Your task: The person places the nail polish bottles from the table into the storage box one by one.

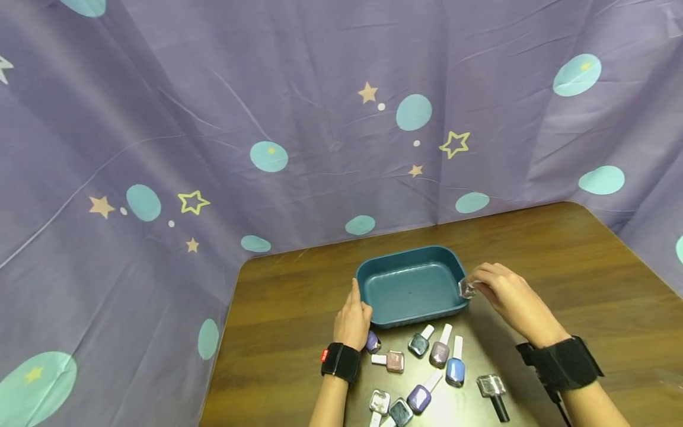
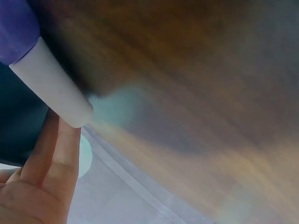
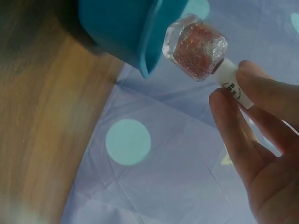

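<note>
My right hand (image 1: pixel 504 290) pinches a nail polish bottle (image 3: pixel 196 49) by its white cap between thumb and fingers. The clear glass shows reddish glitter and sits at the right rim of the teal bin (image 1: pixel 408 317). My left hand (image 1: pixel 352 320) lies against the bin's left side, index finger straight along the wall. Close to that hand is a purple nail polish bottle (image 1: pixel 373 342), whose white cap (image 2: pixel 53 86) overlaps the fingers in the left wrist view. The bin's visible floor is bare.
Several more nail polish bottles lie in front of the bin, including a pinkish one (image 1: pixel 395 361), a blue one (image 1: pixel 455 372) and a clear one with a black cap (image 1: pixel 491 385). A patterned purple curtain (image 1: pixel 320 118) hangs behind the wooden table (image 1: pixel 283 308).
</note>
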The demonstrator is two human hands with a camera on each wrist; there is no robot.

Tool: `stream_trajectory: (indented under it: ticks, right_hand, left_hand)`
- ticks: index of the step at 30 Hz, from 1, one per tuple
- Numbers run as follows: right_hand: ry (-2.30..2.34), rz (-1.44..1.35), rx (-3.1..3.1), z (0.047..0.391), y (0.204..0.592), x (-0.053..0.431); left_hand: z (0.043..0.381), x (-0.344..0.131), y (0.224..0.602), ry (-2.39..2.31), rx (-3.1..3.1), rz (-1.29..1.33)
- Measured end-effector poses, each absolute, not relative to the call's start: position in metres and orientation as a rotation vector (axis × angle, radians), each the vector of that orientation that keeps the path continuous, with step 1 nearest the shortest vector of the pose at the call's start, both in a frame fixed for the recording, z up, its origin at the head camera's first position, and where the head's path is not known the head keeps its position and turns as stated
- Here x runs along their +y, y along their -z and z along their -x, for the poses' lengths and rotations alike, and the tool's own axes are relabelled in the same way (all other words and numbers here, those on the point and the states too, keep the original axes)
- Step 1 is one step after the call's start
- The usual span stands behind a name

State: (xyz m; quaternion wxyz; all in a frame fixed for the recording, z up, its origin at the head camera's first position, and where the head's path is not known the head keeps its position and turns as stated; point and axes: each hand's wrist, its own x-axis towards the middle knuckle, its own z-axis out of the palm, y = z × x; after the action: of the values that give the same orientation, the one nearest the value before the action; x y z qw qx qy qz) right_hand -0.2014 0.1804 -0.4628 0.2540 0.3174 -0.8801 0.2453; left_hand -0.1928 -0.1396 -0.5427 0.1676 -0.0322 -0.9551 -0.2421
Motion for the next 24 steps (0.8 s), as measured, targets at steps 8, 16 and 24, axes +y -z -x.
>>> stream_trajectory:
  ticks: [8,16,24]
  right_hand:
    - [-0.659,-0.949,-2.412,0.215,0.483,0.171]
    - [-0.641,-0.978,-2.427,0.223,0.502,0.163]
    - [-0.596,-1.0,-2.454,0.225,0.51,0.16]
  left_hand:
    - [0.194,-0.139,0.543,0.679,-2.739,0.085]
    - [0.196,-0.139,0.544,0.677,-2.745,0.082]
    - [0.195,-0.137,0.547,0.671,-2.726,0.077]
